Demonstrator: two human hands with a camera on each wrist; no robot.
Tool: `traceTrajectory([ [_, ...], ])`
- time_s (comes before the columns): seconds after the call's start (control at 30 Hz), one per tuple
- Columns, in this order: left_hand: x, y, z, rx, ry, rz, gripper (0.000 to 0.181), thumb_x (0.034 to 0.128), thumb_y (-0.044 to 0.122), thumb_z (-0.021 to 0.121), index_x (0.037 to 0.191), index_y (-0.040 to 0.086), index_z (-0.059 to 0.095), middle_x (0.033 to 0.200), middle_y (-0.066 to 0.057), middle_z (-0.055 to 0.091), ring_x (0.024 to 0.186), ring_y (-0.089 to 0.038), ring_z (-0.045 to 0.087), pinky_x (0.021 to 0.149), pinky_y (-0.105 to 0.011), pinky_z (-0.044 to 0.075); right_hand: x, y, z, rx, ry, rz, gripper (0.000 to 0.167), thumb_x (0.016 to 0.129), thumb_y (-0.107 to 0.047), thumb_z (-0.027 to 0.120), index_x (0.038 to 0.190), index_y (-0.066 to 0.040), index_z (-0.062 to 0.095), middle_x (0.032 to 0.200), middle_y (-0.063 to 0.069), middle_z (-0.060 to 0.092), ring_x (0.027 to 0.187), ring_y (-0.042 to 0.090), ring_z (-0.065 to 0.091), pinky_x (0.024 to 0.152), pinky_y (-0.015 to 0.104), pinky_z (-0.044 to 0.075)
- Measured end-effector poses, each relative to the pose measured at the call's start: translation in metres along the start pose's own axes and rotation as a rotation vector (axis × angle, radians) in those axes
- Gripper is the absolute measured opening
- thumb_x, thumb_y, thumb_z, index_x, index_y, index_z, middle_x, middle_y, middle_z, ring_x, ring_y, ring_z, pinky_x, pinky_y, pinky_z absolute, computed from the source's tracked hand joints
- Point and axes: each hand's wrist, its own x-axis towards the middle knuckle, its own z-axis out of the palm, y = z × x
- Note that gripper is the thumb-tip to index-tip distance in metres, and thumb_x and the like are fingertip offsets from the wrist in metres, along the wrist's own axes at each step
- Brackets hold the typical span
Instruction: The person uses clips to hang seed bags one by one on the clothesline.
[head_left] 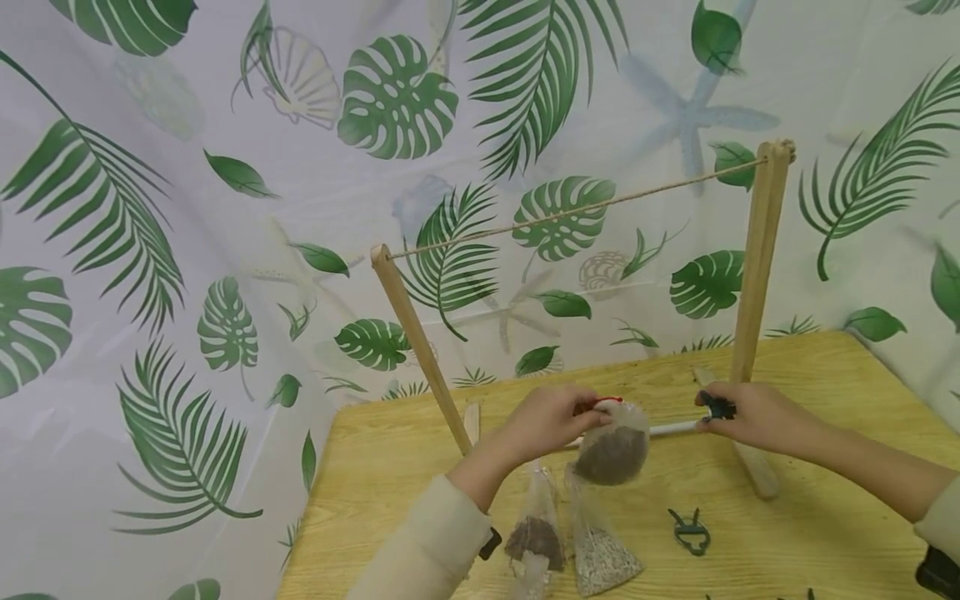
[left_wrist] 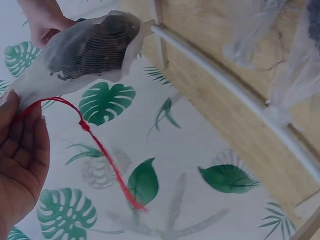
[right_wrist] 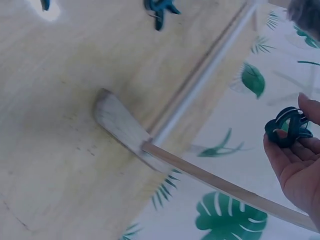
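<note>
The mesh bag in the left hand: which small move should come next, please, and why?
Probably raise the mesh bag to the rope, so that the clip could fasten it there. The left hand pinches the bag near its red string, the right hand holds the clip, and the rope runs between two wooden posts with nothing hanging on it.
</note>
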Motion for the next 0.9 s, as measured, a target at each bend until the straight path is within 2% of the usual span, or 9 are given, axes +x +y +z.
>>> traceTrajectory([
  [0.1, 0.006, 0.003, -0.012, 0.042, -0.029, -0.008, 0.019, 0.0945, 0.026, 0.056, 0.089, 0.011, 0.066, 0.072, 0.001, 0.062, 0.054, -0.003, 0.043, 0.053, -0.014, 0.034, 0.008, -0.006, -0.014, 0.034, 0.017, 0.019, 0.025, 0.081, -0.013, 0.074, 0.100, 0.000, 0.064, 0.081, 0.001, 0.066, 0.061, 0.000, 0.049, 0.051, 0.022, 0.043],
  [0.23, 0.011, 0.006, -0.025, 0.104, -0.050, -0.021, 0.017, 0.0940, 0.024, 0.057, 0.095, 0.010, 0.068, 0.081, 0.002, 0.066, 0.062, -0.002, 0.052, 0.058, -0.013, 0.039, 0.015, -0.017, -0.030, 0.054, 0.030, 0.005, 0.023, 0.080, -0.011, 0.075, 0.097, -0.001, 0.064, 0.082, 0.000, 0.065, 0.063, -0.001, 0.049, 0.053, 0.022, 0.045],
  [0.3, 0.012, 0.007, -0.030, 0.117, -0.031, -0.023, 0.018, 0.0937, 0.024, 0.058, 0.096, 0.010, 0.069, 0.083, 0.002, 0.067, 0.064, -0.003, 0.054, 0.059, -0.014, 0.041, 0.018, -0.023, -0.038, 0.058, 0.034, -0.002, 0.023, 0.079, -0.013, 0.076, 0.095, -0.003, 0.063, 0.082, -0.001, 0.065, 0.064, -0.001, 0.049, 0.054, 0.022, 0.045],
  [0.4, 0.015, 0.008, -0.035, 0.125, 0.033, -0.019, 0.018, 0.0932, 0.025, 0.059, 0.098, 0.012, 0.071, 0.085, 0.004, 0.069, 0.067, -0.002, 0.056, 0.061, -0.013, 0.042, 0.022, -0.032, -0.050, 0.058, 0.050, -0.012, 0.025, 0.079, -0.018, 0.077, 0.096, -0.005, 0.064, 0.083, -0.004, 0.066, 0.067, -0.001, 0.055, 0.057, 0.022, 0.047],
  [0.53, 0.022, 0.010, -0.040, 0.082, 0.120, -0.024, 0.016, 0.0933, 0.026, 0.059, 0.094, 0.014, 0.070, 0.079, 0.006, 0.066, 0.061, -0.002, 0.051, 0.057, -0.014, 0.039, 0.028, -0.044, -0.069, 0.064, 0.073, 0.004, 0.032, 0.077, -0.023, 0.079, 0.101, -0.005, 0.068, 0.083, -0.001, 0.071, 0.072, 0.004, 0.064, 0.061, 0.022, 0.050],
  [0.63, 0.030, 0.013, -0.046, 0.021, 0.178, -0.020, 0.015, 0.0934, 0.024, 0.059, 0.092, 0.013, 0.069, 0.077, 0.006, 0.065, 0.057, -0.002, 0.048, 0.054, -0.014, 0.037, 0.032, -0.053, -0.085, 0.100, 0.065, 0.073, 0.035, 0.078, -0.027, 0.078, 0.105, -0.007, 0.069, 0.092, 0.005, 0.073, 0.078, 0.006, 0.067, 0.065, 0.022, 0.050],
  [0.73, 0.038, 0.015, -0.051, -0.020, 0.229, -0.013, 0.015, 0.0932, 0.022, 0.059, 0.093, 0.010, 0.069, 0.079, 0.003, 0.066, 0.059, -0.002, 0.050, 0.054, -0.013, 0.038, 0.035, -0.059, -0.102, 0.123, 0.052, 0.127, 0.035, 0.080, -0.031, 0.076, 0.109, -0.011, 0.069, 0.100, 0.006, 0.072, 0.081, 0.002, 0.065, 0.067, 0.022, 0.049],
  [0.8, 0.043, 0.016, -0.054, -0.044, 0.245, -0.023, 0.016, 0.0933, 0.021, 0.059, 0.094, 0.009, 0.069, 0.080, 0.002, 0.067, 0.061, -0.004, 0.053, 0.055, -0.013, 0.039, 0.036, -0.063, -0.114, 0.156, 0.051, 0.154, 0.033, 0.082, -0.031, 0.075, 0.109, -0.013, 0.068, 0.102, 0.005, 0.072, 0.082, -0.003, 0.062, 0.068, 0.021, 0.048],
  [0.9, 0.051, 0.014, -0.059, -0.114, 0.238, -0.053, 0.018, 0.0938, 0.021, 0.059, 0.095, 0.007, 0.070, 0.079, 0.000, 0.067, 0.065, -0.005, 0.058, 0.057, -0.013, 0.043, 0.038, -0.066, -0.132, 0.193, 0.068, 0.169, 0.032, 0.083, -0.029, 0.073, 0.111, -0.014, 0.067, 0.100, -0.003, 0.071, 0.084, -0.008, 0.059, 0.070, 0.018, 0.047],
])
